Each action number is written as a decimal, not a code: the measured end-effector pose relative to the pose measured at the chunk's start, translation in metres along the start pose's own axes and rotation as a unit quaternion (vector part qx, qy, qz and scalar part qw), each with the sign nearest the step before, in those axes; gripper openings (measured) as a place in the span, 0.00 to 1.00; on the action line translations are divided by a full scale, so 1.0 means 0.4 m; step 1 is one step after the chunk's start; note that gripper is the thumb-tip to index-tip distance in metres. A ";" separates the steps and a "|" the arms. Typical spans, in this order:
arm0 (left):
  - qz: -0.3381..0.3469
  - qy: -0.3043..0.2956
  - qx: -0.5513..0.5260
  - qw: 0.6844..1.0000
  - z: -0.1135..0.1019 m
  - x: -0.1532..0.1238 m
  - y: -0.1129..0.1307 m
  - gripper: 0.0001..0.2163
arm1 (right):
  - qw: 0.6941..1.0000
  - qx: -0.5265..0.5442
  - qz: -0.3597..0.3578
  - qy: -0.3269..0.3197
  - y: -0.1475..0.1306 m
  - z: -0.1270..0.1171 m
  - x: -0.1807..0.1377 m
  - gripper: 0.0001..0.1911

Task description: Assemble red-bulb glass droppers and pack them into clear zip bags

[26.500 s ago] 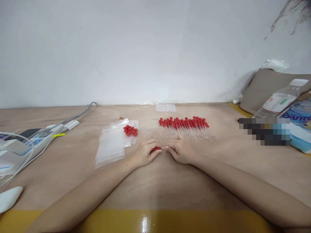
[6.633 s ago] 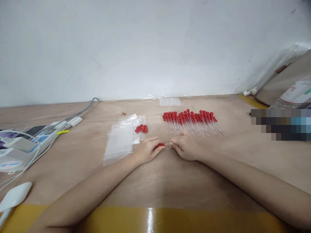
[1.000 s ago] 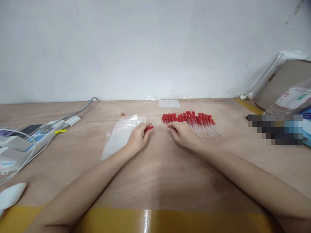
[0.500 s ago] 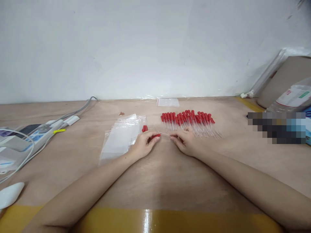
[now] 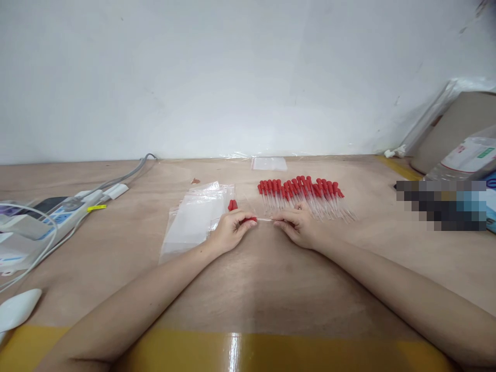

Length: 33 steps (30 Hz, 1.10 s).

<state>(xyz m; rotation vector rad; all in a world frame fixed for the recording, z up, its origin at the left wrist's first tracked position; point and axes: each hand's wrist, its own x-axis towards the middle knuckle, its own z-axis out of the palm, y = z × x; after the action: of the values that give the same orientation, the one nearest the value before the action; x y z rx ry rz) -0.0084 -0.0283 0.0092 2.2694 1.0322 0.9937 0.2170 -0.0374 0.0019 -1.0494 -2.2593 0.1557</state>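
Note:
My left hand [image 5: 232,230] pinches a red rubber dropper bulb [image 5: 252,220] between thumb and fingers. Opposite it, my right hand [image 5: 296,226] has closed fingers on a thin clear dropper tube [image 5: 265,219]. The tube runs level between both hands, its left end meeting the bulb; how deep it sits inside is hidden. Behind my left hand, a few more red bulbs [image 5: 232,205] lie by a stack of clear zip bags [image 5: 194,217]. Past my right hand is a row of droppers [image 5: 300,191] with red bulbs on clear tubes, side by side.
A single small clear bag [image 5: 269,164] lies near the wall. At left are a power strip [image 5: 64,219] with cables and a white spoon-shaped object [image 5: 17,309]. A plastic bottle [image 5: 465,157] and a grey bin-like container [image 5: 461,121] stand at right.
The tube and bulb have come into a straighter, more level line. Both hands have hardly moved otherwise; the whole view has shifted slightly.

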 end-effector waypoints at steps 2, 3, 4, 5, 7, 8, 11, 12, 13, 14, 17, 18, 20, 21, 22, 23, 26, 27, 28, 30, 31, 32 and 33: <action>0.018 -0.031 -0.007 0.999 -0.002 -0.001 0.000 0.07 | 1.000 0.003 -0.003 -0.015 0.007 -0.005 0.003 0.13; 0.025 -0.047 -0.008 0.999 -0.002 -0.002 0.001 0.07 | 1.000 0.005 -0.007 -0.023 0.010 -0.007 0.005 0.13; 0.031 -0.062 -0.006 0.998 -0.003 -0.002 0.001 0.07 | 0.999 0.004 -0.013 -0.031 0.013 -0.009 0.007 0.13; 0.036 -0.075 -0.001 0.996 -0.003 -0.002 0.002 0.07 | 0.999 0.001 -0.019 -0.037 0.015 -0.012 0.009 0.13; 0.041 -0.091 0.015 0.995 -0.003 -0.003 0.003 0.08 | 0.998 -0.016 -0.031 -0.043 0.015 -0.017 0.013 0.13; 0.042 -0.093 0.023 0.994 -0.003 -0.003 0.004 0.08 | 0.998 -0.030 -0.035 -0.042 0.013 -0.020 0.014 0.13; 0.045 -0.088 0.046 0.994 -0.002 -0.005 0.007 0.08 | 0.996 -0.076 -0.039 -0.039 0.004 -0.026 0.014 0.15; 0.047 -0.088 0.055 0.993 -0.002 -0.006 0.009 0.08 | 0.995 -0.088 -0.039 -0.038 0.000 -0.027 0.013 0.15; 0.050 -0.089 0.066 0.993 -0.001 -0.007 0.011 0.08 | 0.994 -0.097 -0.039 -0.037 -0.004 -0.027 0.011 0.15; 0.053 -0.088 0.077 0.992 -0.001 -0.008 0.012 0.09 | 0.993 -0.102 -0.039 -0.035 -0.008 -0.027 0.010 0.15; 0.061 -0.084 0.109 0.989 0.000 -0.011 0.014 0.09 | 0.994 -0.096 -0.033 -0.036 -0.020 -0.023 0.005 0.14; 0.065 -0.083 0.115 0.988 0.001 -0.011 0.014 0.09 | 0.995 -0.091 -0.029 -0.040 -0.024 -0.021 0.005 0.14; 0.076 -0.084 0.122 0.986 0.001 -0.012 0.013 0.09 | 0.995 -0.080 -0.017 -0.051 -0.032 -0.018 0.007 0.14; 0.081 -0.086 0.125 0.985 0.002 -0.011 0.011 0.09 | 0.995 -0.075 -0.009 -0.059 -0.037 -0.016 0.009 0.14; 0.086 -0.088 0.128 0.984 0.002 -0.011 0.010 0.09 | 0.995 -0.071 0.000 -0.066 -0.041 -0.014 0.012 0.14; 0.090 -0.090 0.132 0.983 0.002 -0.011 0.009 0.09 | 0.995 -0.068 0.008 -0.074 -0.045 -0.012 0.015 0.14; 0.099 -0.098 0.141 0.980 0.003 -0.012 0.004 0.09 | 0.993 -0.065 0.026 -0.091 -0.055 -0.006 0.022 0.15; 0.102 -0.100 0.143 0.979 0.003 -0.013 0.003 0.09 | 0.993 -0.063 0.031 -0.095 -0.058 -0.004 0.023 0.15; 0.105 -0.101 0.144 0.979 0.003 -0.014 0.002 0.09 | 0.993 -0.060 0.036 -0.097 -0.060 -0.002 0.024 0.15; 0.111 -0.103 0.148 0.977 0.002 -0.015 0.001 0.10 | 0.992 -0.048 0.044 -0.105 -0.065 -0.002 0.024 0.15; 0.116 -0.105 0.152 0.976 0.001 -0.014 0.002 0.10 | 0.992 -0.041 0.047 -0.110 -0.068 -0.005 0.024 0.15; 0.123 -0.108 0.156 0.974 -0.002 -0.012 0.003 0.10 | 0.991 -0.037 0.050 -0.117 -0.073 -0.010 0.024 0.15; 0.132 -0.111 0.160 0.972 -0.007 -0.008 0.004 0.10 | 0.990 -0.036 0.054 -0.125 -0.078 -0.017 0.025 0.15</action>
<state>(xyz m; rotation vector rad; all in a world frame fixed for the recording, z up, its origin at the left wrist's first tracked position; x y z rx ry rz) -0.0111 -0.0316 0.0106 2.7654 0.8594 0.6845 0.1961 -0.0521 0.0233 -1.2514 -2.4478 0.2656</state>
